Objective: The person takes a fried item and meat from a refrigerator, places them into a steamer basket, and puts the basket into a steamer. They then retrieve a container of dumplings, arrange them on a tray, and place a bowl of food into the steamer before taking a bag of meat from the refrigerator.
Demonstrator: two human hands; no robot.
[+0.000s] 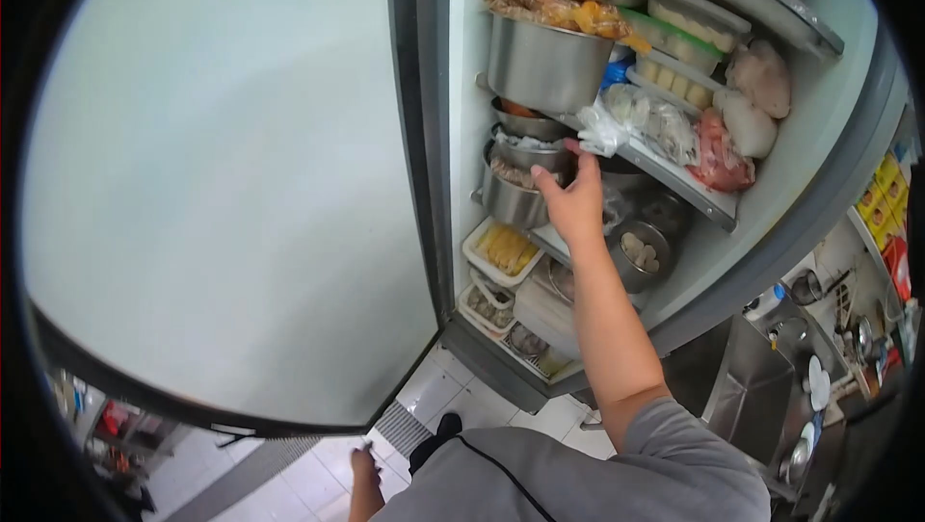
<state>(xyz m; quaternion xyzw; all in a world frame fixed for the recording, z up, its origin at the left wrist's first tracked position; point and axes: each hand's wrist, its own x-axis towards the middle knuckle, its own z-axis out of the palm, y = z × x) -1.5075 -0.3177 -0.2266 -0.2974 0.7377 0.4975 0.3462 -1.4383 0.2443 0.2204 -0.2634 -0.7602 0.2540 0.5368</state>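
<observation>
your right hand (573, 199) is up inside the open fridge (805, 122), at the middle shelf. its fingers are loosely spread and, as far as shows, empty. the tips sit between the stacked steel bowls (525, 158) and a white plastic bag (604, 129) hanging off the shelf above. i'd judge this is the reach, with nothing gripped yet. the next move calls for a sure hold on a bowl rim, clear of that bag. your left hand (364, 469) is low by the bottom edge of the door (222, 185); i can't tell how its fingers stand.

Shiny steel pots (547, 65), clear crinkled plastic bags (658, 124), glossy door (222, 185).
</observation>
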